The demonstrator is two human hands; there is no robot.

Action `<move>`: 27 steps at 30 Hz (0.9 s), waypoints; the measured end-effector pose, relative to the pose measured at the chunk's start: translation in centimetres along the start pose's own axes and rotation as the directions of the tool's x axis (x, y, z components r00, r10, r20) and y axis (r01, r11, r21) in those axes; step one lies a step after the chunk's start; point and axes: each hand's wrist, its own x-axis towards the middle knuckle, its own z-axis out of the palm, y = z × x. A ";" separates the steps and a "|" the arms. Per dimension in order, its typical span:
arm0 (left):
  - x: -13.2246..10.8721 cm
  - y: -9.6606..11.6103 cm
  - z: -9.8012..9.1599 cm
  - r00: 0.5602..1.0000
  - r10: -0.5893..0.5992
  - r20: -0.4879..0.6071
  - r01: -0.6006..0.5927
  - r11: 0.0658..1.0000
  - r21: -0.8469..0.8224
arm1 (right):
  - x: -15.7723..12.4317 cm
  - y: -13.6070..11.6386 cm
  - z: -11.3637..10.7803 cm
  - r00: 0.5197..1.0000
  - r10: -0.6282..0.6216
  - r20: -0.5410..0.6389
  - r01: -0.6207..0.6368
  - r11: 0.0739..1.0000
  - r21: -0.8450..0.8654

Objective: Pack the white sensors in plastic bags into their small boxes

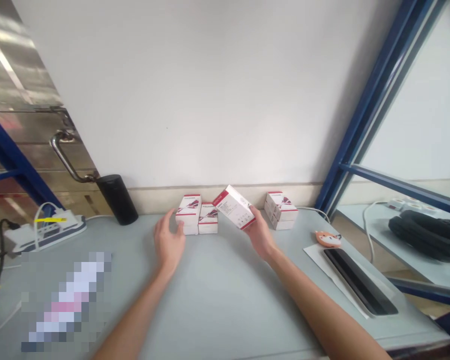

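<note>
My right hand (pixel 261 234) is closed on a small white-and-red cardboard box (pixel 234 207), lifted above the table and tilted, with printed text and small symbols facing me. My left hand (pixel 168 242) is beside the left stack of matching boxes (pixel 188 206), its fingers along the left side and its thumb at the front. Those fingers are apart and curved; whether they press on the stack I cannot tell. Against that stack's right side stands a lower box (pixel 208 218). Further right, two more such boxes (pixel 281 210) are stacked near the wall.
A black cylinder (pixel 117 199) stands at the back left, near a power strip (pixel 52 232) with cables. On the right lie a dark phone-like slab (pixel 360 282) on white paper and an orange animal-shaped item (pixel 328 239). Blue frame posts (pixel 363 100) rise at the right.
</note>
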 end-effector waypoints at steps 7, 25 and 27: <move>-3.8 5.5 2.3 0.897 0.055 0.438 0.220 0.806 -0.550 | -2.6 0.7 1.4 0.945 0.048 0.324 0.003 0.988 -0.155; -5.7 4.3 0.7 0.723 0.292 0.626 0.002 0.905 -0.425 | -3.7 -2.8 0.4 0.747 -0.424 0.512 0.660 0.566 -0.494; -5.5 4.1 0.6 0.707 0.302 0.640 0.000 0.904 -0.427 | -3.9 -2.8 0.4 0.730 -0.453 0.511 0.682 0.537 -0.497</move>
